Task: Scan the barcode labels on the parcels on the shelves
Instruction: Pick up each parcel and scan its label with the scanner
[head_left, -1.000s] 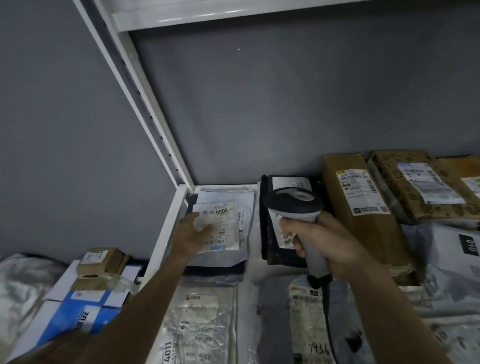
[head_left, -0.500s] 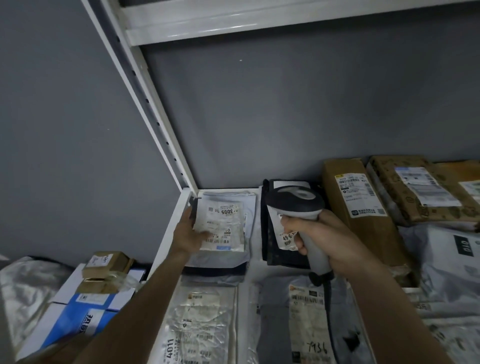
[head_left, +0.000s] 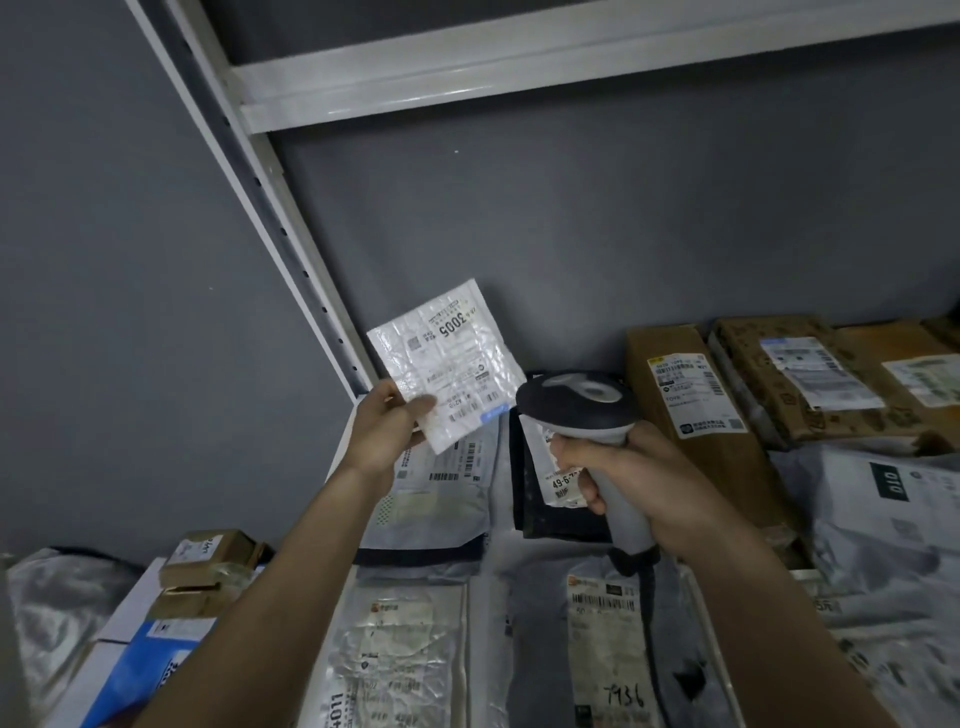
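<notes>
Head view: left hand (head_left: 387, 431) pinched a small white parcel (head_left: 447, 364) by its lower corner, lifted clear of the shelf (head_left: 343, 457), label tilted toward the scanner (head_left: 576, 400), probably for reading; right hand (head_left: 628, 483) wrapped round the scanner's handle.

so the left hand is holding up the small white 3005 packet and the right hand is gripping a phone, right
Not quite. The left hand does hold up the small white 3005 packet, but the right hand grips a handheld barcode scanner, not a phone. The head view shows it.
</notes>
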